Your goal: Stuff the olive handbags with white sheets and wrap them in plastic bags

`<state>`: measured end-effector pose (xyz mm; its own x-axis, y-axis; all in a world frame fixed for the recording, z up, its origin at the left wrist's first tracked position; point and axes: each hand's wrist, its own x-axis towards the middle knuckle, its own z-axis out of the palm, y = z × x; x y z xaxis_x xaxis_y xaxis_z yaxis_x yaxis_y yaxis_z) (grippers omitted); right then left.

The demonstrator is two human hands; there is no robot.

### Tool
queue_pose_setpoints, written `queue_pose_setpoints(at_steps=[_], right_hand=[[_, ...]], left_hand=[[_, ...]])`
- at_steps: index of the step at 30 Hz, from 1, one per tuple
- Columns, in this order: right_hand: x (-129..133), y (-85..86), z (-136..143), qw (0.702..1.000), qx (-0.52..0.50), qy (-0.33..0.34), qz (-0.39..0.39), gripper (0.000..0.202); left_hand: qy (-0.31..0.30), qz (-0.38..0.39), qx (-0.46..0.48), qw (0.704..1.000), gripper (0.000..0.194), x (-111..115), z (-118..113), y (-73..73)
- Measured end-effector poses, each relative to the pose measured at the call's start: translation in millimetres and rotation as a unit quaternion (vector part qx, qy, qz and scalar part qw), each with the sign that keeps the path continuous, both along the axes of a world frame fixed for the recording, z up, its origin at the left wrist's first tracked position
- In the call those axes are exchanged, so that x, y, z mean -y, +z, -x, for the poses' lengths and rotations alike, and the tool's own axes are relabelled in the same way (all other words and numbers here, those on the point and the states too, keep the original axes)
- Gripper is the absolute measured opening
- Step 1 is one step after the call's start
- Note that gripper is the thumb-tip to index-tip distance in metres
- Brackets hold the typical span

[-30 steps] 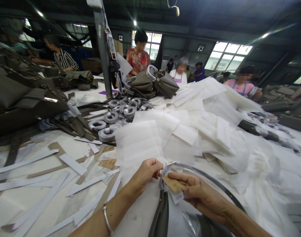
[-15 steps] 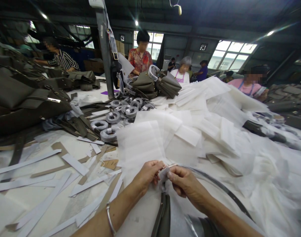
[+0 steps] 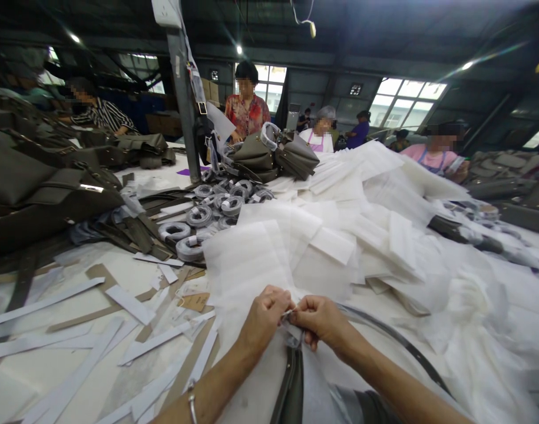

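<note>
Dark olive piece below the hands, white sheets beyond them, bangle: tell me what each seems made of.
Dark olive piece: leather or imitation leather, smooth with a faint sheen; which is unclear. White sheets: probably thin plastic foam, matt and see-through where they overlap. Bangle: likely metal, silvery and polished, with highlights.

Two bare hands meet at the fingertips over a dark leather piece (image 3: 289, 383).
The left hand (image 3: 265, 318) and right hand (image 3: 324, 321) pinch a thin pale cord (image 3: 287, 313) above crumpled clear wrap (image 3: 293, 338), the leather at six o'clock from them. A dark strap (image 3: 399, 340) curves away toward four; white sheets (image 3: 247, 256) spread from eleven round to three. Wrapped coils (image 3: 199, 215) cluster at eleven, a brown tag (image 3: 196, 302) lies at nine, dark bags (image 3: 35, 185) heap at ten, and a co-worker in a red patterned shirt (image 3: 247, 115) stands just short of twelve.
</note>
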<state>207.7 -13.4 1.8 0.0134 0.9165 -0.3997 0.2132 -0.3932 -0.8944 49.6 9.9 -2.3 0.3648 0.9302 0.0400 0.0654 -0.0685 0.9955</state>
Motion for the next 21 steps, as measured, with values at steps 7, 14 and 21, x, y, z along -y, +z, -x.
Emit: queue_pose_setpoints(at_steps=[7,14,21], right_hand=[[12,-4.8,-6,0.995,-0.079,-0.017,-0.054,0.038],[11,3.1,-6,0.997,-0.064,0.013,-0.050,0.049],[9,14.6,-11,0.997,0.007,0.028,-0.072,0.053]], left_hand=[[-0.114,-0.255,-0.164,0.946,0.031,20,3,16.2],[-0.013,-0.144,-0.210,0.967,0.035,-15,20,13.8],[-0.067,-0.064,-0.208,0.974,0.010,-16,23,26.5]])
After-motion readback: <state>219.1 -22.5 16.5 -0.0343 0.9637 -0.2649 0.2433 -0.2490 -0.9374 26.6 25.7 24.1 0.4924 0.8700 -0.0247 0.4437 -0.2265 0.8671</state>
